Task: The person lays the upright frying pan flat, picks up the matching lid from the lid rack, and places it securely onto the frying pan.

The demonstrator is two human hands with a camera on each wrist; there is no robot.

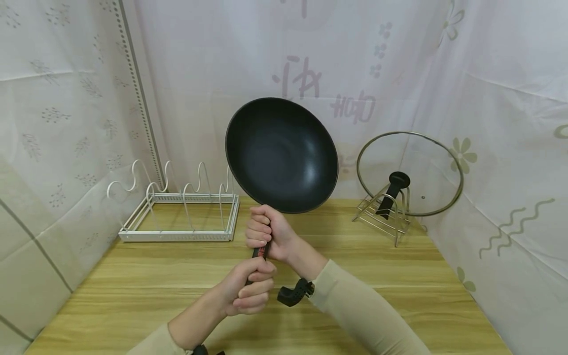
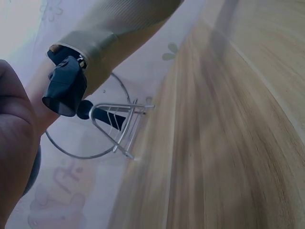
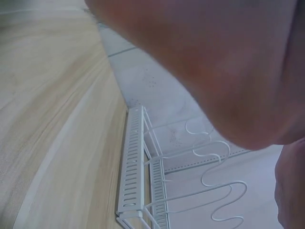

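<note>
A black wok [image 1: 281, 155] is held up above the table, tilted so its dark inside faces the head camera. Both hands grip its black handle [image 1: 260, 251]. The right hand [image 1: 272, 234] has its fingers curled round the handle's upper part, close under the pan. Lower down, the left hand [image 1: 250, 288] is closed round the handle's end. In the left wrist view, part of the left hand [image 2: 14, 138] fills the left edge. The right hand [image 3: 214, 62] covers the top right of the right wrist view, its fingers hidden there.
A white wire rack [image 1: 177, 236] stands at the table's back left. At the back right, a small metal stand [image 1: 396, 231] holds a glass lid [image 1: 430, 167] with a black knob, leaning upright. Patterned curtains [image 1: 186, 98] hang behind the wooden table [image 1: 155, 296].
</note>
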